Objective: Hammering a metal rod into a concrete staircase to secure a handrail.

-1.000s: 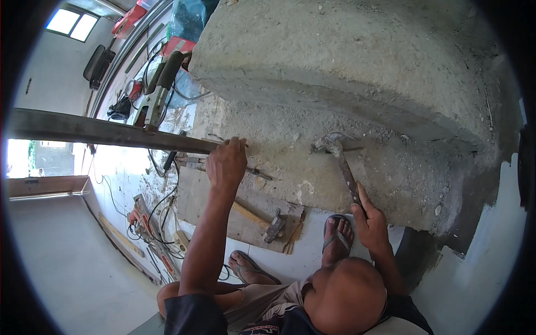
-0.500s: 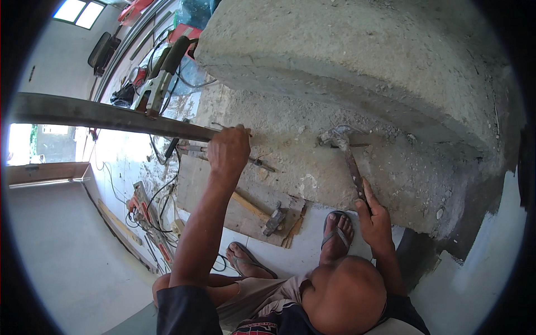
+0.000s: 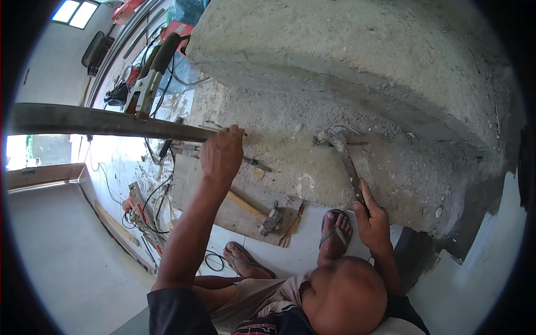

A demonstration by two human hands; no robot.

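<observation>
My left hand [image 3: 221, 153] is closed around the near end of a long dark metal bar [image 3: 106, 120], which crosses the upper left. My right hand [image 3: 373, 220] grips the handle of a worn claw hammer [image 3: 351, 169], its head down on the dusty concrete step [image 3: 301, 167] beside a thin metal piece [image 3: 357, 144]. A second hammer [image 3: 251, 209], with a heavy head and wooden handle, lies on a worn board [image 3: 201, 206] between my forearms. A thin metal tool [image 3: 261, 166] lies just right of my left hand.
A rough concrete block [image 3: 346, 39] rises at the upper right. A tool with dark handles [image 3: 151, 84] stands just behind the bar. At left lie cables, a power tool [image 3: 142, 212], long pipes and red items [image 3: 177, 30]. My sandaled feet [image 3: 335, 234] are on white tiles.
The whole view has shifted slightly upward in the picture. Both hands keep their grips, and neither the bar nor the hammer has visibly moved against the step.
</observation>
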